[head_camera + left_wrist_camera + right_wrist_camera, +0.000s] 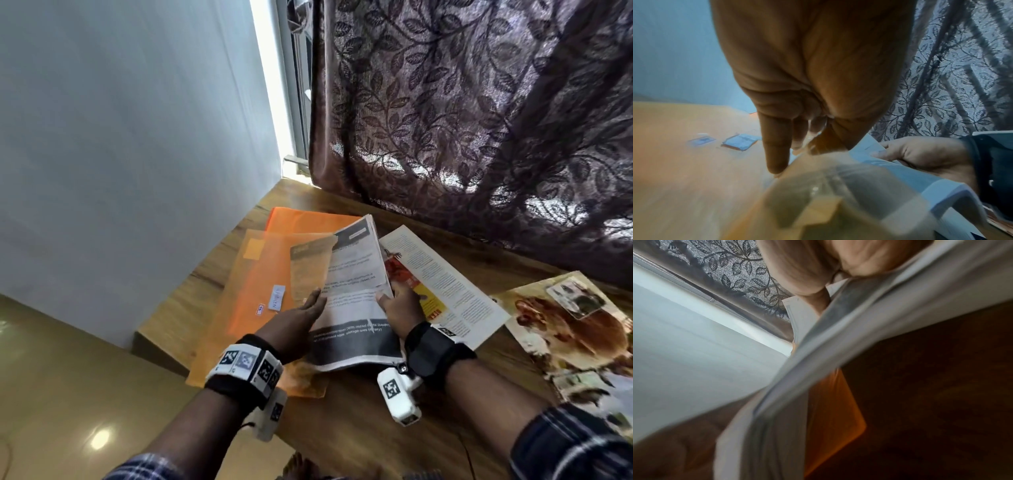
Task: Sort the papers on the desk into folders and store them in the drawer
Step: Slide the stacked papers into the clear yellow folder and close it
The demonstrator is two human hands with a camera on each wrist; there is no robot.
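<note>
a right hand (399, 308) gripped a stack of papers (352, 277) over the desk (376, 404), long axis toward 12 o'clock; the left hand (298, 323) pinched the folder's (260, 274) flap open at 9 o'clock, nearer the opening.

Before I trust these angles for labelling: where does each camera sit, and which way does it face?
Head: on the head, looking forward and down at the desk; shows both forearms, the left hand and the right hand on the papers.
Left wrist: along the left palm toward the curtain; shows its fingers.
Right wrist: under the papers, facing up toward wall and curtain; shows only part of the hand.
Shared: all see the curtain, papers and orange folder.
</note>
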